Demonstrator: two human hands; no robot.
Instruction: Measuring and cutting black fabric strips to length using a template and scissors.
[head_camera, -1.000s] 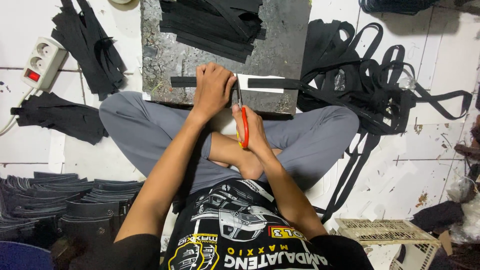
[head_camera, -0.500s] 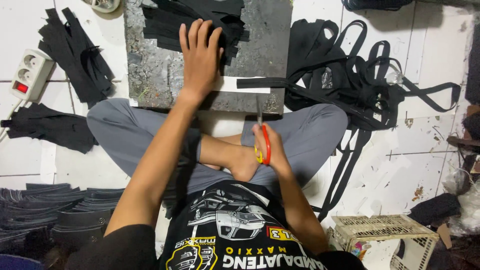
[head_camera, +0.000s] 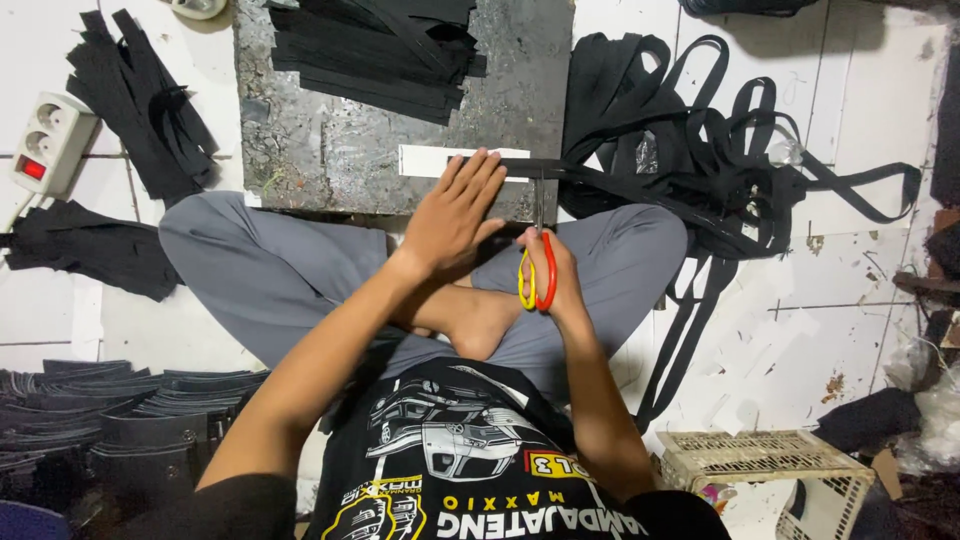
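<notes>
The scissors (head_camera: 538, 255) have glossy red and yellow plastic handle loops and dull grey metal blades. At twelve o'clock from them lies a matt black woven strap (head_camera: 590, 172) across a smooth white paper strip (head_camera: 425, 161). The slab (head_camera: 330, 150) beneath looks like rough, mottled grey stone. The heap of webbing (head_camera: 700, 150) at two o'clock is matt black cloth. The floor (head_camera: 880, 80) is glossy white tile, stained. The basket (head_camera: 760, 460) at five o'clock is cream plastic lattice.

Red-and-yellow scissors (head_camera: 538, 270), black strap (head_camera: 600, 172), grey board (head_camera: 380, 140).
</notes>
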